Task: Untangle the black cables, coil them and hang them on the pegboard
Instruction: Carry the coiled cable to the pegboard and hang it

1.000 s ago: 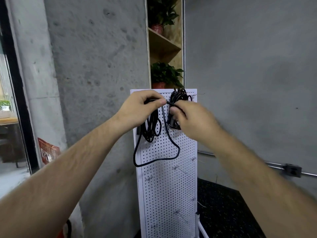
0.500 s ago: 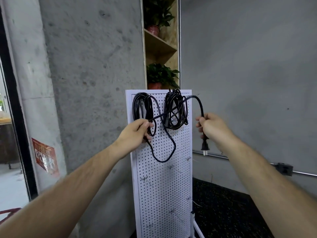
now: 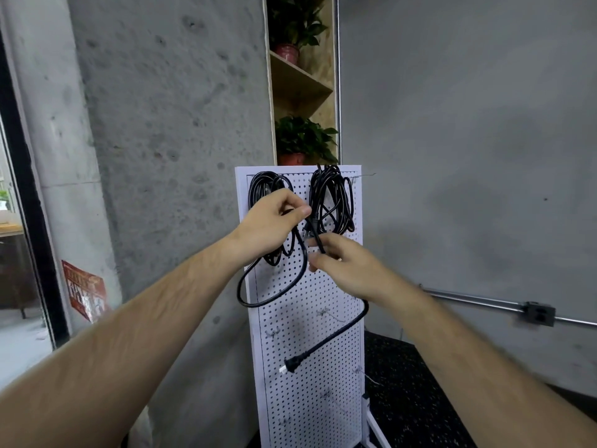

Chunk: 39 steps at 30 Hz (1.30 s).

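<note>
A white pegboard [image 3: 310, 324] stands upright against the concrete wall. Two black cable coils hang from hooks near its top: a left coil [image 3: 263, 185] and a right coil [image 3: 336, 195]. My left hand [image 3: 271, 221] grips the left coil's cable at mid height, thumb and fingers pinched round it. My right hand [image 3: 342, 263] holds the loose tail of that cable just below and to the right. One loop of the tail [image 3: 255, 299] sags off the board's left edge. The rest trails down behind my right hand to a plug [image 3: 290, 365] dangling in front of the board.
Empty metal hooks [image 3: 324, 313] stick out of the board's lower half. A wooden shelf with potted plants [image 3: 300, 137] rises behind the board. A metal conduit with a junction box [image 3: 538, 313] runs along the right wall. The board's white foot [image 3: 371, 421] stands on dark flooring.
My right hand has come back left from beside the board to just under my left hand. The plug end has dropped and now dangles low. My left hand has risen slightly.
</note>
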Tool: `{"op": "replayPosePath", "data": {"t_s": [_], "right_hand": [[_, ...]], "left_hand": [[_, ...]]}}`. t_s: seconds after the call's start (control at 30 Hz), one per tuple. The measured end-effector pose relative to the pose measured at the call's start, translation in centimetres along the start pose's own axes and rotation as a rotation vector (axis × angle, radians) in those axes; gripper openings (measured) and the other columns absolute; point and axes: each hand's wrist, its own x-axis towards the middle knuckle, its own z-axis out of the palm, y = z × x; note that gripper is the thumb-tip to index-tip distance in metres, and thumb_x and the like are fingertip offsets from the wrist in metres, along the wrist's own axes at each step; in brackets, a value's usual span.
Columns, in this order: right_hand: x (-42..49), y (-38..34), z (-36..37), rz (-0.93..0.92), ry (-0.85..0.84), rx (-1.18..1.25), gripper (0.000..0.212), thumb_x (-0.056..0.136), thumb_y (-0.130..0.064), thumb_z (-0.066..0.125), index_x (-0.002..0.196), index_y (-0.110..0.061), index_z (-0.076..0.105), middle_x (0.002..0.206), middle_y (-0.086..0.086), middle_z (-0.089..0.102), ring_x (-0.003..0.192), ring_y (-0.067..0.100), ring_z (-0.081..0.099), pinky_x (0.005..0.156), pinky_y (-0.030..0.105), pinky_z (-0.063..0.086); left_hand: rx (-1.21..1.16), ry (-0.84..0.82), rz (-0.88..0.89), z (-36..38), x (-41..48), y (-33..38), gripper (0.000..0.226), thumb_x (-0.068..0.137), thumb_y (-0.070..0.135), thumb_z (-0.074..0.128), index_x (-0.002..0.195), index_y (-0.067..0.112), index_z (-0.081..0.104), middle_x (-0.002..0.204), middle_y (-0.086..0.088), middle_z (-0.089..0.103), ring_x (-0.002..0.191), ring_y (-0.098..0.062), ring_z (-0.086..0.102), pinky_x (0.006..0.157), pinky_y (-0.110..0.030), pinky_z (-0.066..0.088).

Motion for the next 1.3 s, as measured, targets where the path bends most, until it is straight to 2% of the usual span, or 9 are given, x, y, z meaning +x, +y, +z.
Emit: {"op": "replayPosePath", "data": {"t_s": [0.1,0.27,0.47,0.67,0.9,1.0,1.07,1.2,1.3], "right_hand": [[-0.1,-0.8,0.3,-0.008,0.028,-0.080,0.053,0.085,-0.075,0.051,0.092,-0.025,0.066,0.086,-0.010,0.069,0.079,0.010,0.065,0.076,0.032,0.051],[0.6,-1.1,1.0,0.033,0.020,-0.144,0.019,0.101,-0.033,0.059,0.093,-0.017,0.066,0.089,0.006,0.071,0.053,0.009,0.048,0.045,0.020,0.040],[0.7,-1.2,0.1,0.130,0.077,0.197,0.019,0.097,-0.029,0.068,0.085,-0.015,0.067,0.072,0.006,0.064,0.058,0.013,0.051,0.059,0.030,0.044],[1.6,-1.9,0.3,0.221,0.178,0.496,0.019,0.095,-0.010,0.070,0.105,-0.006,0.055,0.092,0.015,0.070,0.054,0.012,0.060,0.052,0.027,0.048],[1.8,-3.1,-0.9,0.260,0.185,0.512,0.080,0.091,-0.009,0.075,0.152,-0.014,0.025,0.066,0.006,0.069,0.050,0.011,0.059,0.050,0.024,0.050],[1.7,-3.5,-1.9,0.229,0.150,0.427,0.078,0.091,-0.010,0.075,0.153,-0.020,0.028,0.069,0.005,0.064,0.050,0.011,0.057,0.050,0.025,0.050],[1.9,-3.6,-2.1,0.211,0.137,0.421,0.081,0.091,-0.010,0.075,0.155,-0.024,0.027,0.065,0.003,0.065,0.050,0.012,0.057,0.050,0.026,0.049],[2.5,-4.4,-2.3,0.030,0.237,0.225,0.069,0.096,-0.030,0.069,0.149,-0.046,0.028,0.071,0.001,0.068,0.059,0.015,0.065,0.056,0.030,0.052],[3.1,-5.0,-2.7,-0.152,0.293,-0.167,0.038,0.101,-0.062,0.040,0.128,-0.040,0.055,0.101,-0.006,0.056,0.093,0.011,0.061,0.083,0.032,0.046]], "left_hand": [[-0.011,0.033,0.006,-0.1,-0.5,0.1,0.012,0.097,0.026,0.069,0.094,0.015,0.066,0.087,0.002,0.068,0.067,-0.001,0.055,0.069,-0.021,0.044],[-0.112,-0.014,-0.029,-0.3,-1.3,0.0,0.013,0.095,0.022,0.072,0.093,0.011,0.065,0.089,-0.006,0.068,0.064,-0.010,0.058,0.065,-0.030,0.052],[0.373,0.382,0.434,1.0,-7.7,-1.2,0.026,0.095,0.042,0.063,0.102,0.017,0.058,0.102,0.004,0.051,0.093,-0.013,0.047,0.085,-0.027,0.039],[0.663,0.077,0.360,5.7,-13.3,-7.7,0.105,0.084,0.073,0.057,0.158,0.010,0.020,0.160,-0.008,0.030,0.149,-0.025,0.027,0.122,-0.039,0.018],[0.786,0.450,0.502,2.8,-10.2,-5.0,0.070,0.089,0.042,0.052,0.149,0.008,0.041,0.132,-0.011,0.041,0.124,-0.031,0.042,0.109,-0.046,0.030],[0.806,0.323,0.399,-0.2,-7.9,-4.4,0.046,0.097,0.040,0.054,0.133,0.013,0.060,0.135,-0.007,0.057,0.137,-0.028,0.044,0.119,-0.047,0.018],[0.680,0.129,0.280,-1.8,-6.6,-3.5,0.016,0.100,0.033,0.058,0.104,0.020,0.066,0.104,0.003,0.070,0.110,-0.015,0.062,0.117,-0.042,0.028],[0.185,0.022,0.003,-3.3,-3.9,-0.7,0.021,0.107,0.022,0.047,0.088,0.019,0.056,0.068,-0.003,0.064,0.055,-0.008,0.058,0.056,-0.028,0.046],[0.081,0.070,-0.011,-4.2,-2.0,1.5,0.027,0.107,0.031,0.047,0.089,0.015,0.058,0.059,0.006,0.050,0.044,-0.002,0.046,0.045,-0.014,0.038]]}}
